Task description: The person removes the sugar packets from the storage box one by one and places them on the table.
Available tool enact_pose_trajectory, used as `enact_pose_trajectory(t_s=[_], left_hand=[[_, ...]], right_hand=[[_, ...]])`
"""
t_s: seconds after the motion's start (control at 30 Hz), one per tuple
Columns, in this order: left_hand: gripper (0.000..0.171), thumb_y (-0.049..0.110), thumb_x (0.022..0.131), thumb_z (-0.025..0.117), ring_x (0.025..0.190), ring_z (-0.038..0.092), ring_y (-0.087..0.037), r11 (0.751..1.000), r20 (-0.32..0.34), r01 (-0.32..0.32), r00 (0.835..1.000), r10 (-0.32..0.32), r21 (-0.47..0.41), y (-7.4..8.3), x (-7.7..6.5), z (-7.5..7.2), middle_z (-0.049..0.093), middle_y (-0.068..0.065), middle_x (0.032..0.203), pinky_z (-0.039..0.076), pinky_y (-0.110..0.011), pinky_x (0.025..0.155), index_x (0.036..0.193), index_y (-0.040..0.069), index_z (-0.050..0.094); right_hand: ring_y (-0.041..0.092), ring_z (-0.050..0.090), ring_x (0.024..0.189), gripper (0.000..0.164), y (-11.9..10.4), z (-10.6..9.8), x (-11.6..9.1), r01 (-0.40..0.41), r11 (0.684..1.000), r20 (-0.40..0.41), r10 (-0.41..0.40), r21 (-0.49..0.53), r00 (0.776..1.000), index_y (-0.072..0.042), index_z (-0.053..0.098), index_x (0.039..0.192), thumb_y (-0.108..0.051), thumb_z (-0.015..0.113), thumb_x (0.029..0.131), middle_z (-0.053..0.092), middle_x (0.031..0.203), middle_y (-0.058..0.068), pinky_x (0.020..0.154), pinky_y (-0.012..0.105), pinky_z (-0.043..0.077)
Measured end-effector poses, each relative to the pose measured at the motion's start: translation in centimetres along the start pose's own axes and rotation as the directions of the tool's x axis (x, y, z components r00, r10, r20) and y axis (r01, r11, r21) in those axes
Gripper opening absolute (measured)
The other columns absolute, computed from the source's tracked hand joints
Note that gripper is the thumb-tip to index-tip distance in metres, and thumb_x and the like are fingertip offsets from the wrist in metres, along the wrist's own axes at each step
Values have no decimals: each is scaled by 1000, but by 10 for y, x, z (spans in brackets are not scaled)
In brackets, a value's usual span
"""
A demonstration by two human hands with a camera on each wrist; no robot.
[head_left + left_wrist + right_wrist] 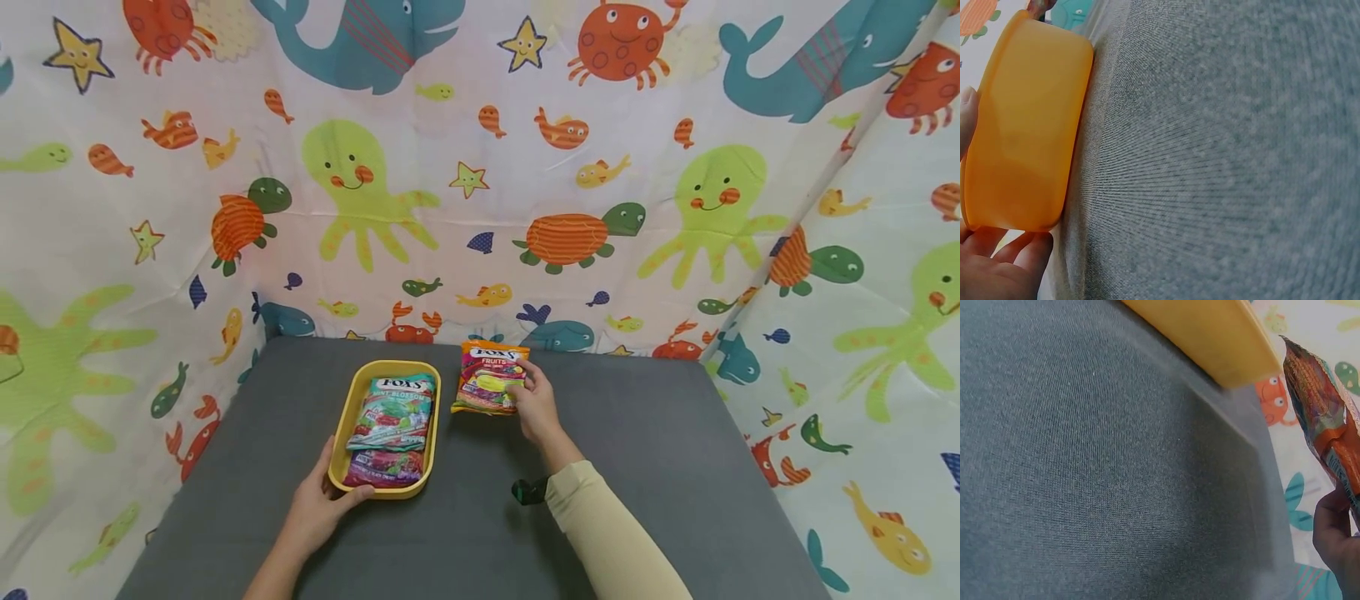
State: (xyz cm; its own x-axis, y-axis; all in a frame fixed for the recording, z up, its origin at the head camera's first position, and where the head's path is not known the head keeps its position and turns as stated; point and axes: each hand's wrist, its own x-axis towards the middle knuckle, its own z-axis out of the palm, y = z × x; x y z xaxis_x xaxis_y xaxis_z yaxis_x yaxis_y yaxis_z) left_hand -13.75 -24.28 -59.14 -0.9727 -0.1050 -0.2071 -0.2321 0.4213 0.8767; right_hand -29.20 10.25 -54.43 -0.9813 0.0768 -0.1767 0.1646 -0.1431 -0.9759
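A yellow plastic container [432, 442] stands on the dark table. Inside it lie a teal Fox's candy bag [397, 412] and, in front and partly under it, a purple candy bag [384, 468]. My left hand [318, 506] holds the container at its near left corner, thumb by the near rim and fingers along the left side. In the left wrist view the container's yellow wall [1029, 125] shows between thumb and fingers. To the right of the container, my right hand [536, 404] grips an orange Fox's fruits candy bag [487, 379] by its right side. The right wrist view shows that bag [1329, 419] raised off the table.
The dark grey table [637, 467] runs back to a white curtain [450, 200] printed with sea animals, which also hangs along both sides. A small black device [529, 492] is at my right wrist, beside the pale yellow sleeve [607, 525].
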Motion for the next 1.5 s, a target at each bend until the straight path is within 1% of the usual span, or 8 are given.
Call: enact_pose_trajectory(t_s=[0.27,0.4,0.63,0.8,0.93,1.27,1.4,1.5], left_hand=[[115,53,83,78,150,31,-34,999,-5,-40,999,40,3,-2,4,5,19,-18,167,36,-48,115,164,17,4],[115,51,85,78,150,31,-33,999,7,-33,999,33,-5,-2,2,7,20,-19,167,37,-48,115,164,15,3],[115,53,85,77,149,33,-34,1000,-9,-20,1000,20,-15,-1,0,5,21,-19,167,38,-48,114,164,16,3],[115,53,85,77,149,33,-35,1000,-13,-20,1000,20,-5,0,-1,2,22,-20,166,38,-49,114,164,15,3],[114,53,85,77,149,34,-34,1000,-14,-26,1000,26,-7,-1,-1,2,22,-19,166,39,-50,115,164,15,4],[114,53,85,77,149,33,-32,999,-13,-27,1000,27,-34,-3,-1,2,21,-17,167,38,-49,115,164,15,5],[114,52,84,77,149,33,-32,999,-13,-21,1000,21,-34,-2,-1,2,20,-17,167,37,-48,115,164,15,5],[114,52,85,77,150,32,-32,999,-11,-18,1000,18,-35,-2,-1,2,19,-17,168,37,-46,114,164,15,4]], right_hand=[[35,58,123,59,6,-4,10,-40,998,-12,41,39,999,-13,43,151,5,54,95,51,147,21,96,42,57],[30,59,118,61,11,-5,15,-61,998,-18,61,7,998,-14,44,151,4,55,94,51,148,19,88,36,58],[22,61,87,63,19,1,23,-54,997,25,55,-47,998,-15,41,153,3,55,95,53,145,20,63,28,47],[12,44,57,64,26,5,27,-73,997,26,74,-37,997,-15,41,153,5,54,94,55,142,21,52,28,34],[11,48,61,64,30,6,29,-84,996,24,84,-33,996,-14,40,154,5,54,94,54,143,20,53,26,40],[26,62,98,64,38,7,33,-103,991,33,106,-83,994,-14,38,155,4,53,96,48,149,21,62,27,48],[33,57,116,67,41,8,35,-45,977,46,55,-209,997,-11,33,157,6,51,95,43,153,22,72,32,50],[34,51,127,70,43,9,36,22,926,46,-5,-377,999,-10,30,158,4,52,93,39,156,20,93,43,52]])
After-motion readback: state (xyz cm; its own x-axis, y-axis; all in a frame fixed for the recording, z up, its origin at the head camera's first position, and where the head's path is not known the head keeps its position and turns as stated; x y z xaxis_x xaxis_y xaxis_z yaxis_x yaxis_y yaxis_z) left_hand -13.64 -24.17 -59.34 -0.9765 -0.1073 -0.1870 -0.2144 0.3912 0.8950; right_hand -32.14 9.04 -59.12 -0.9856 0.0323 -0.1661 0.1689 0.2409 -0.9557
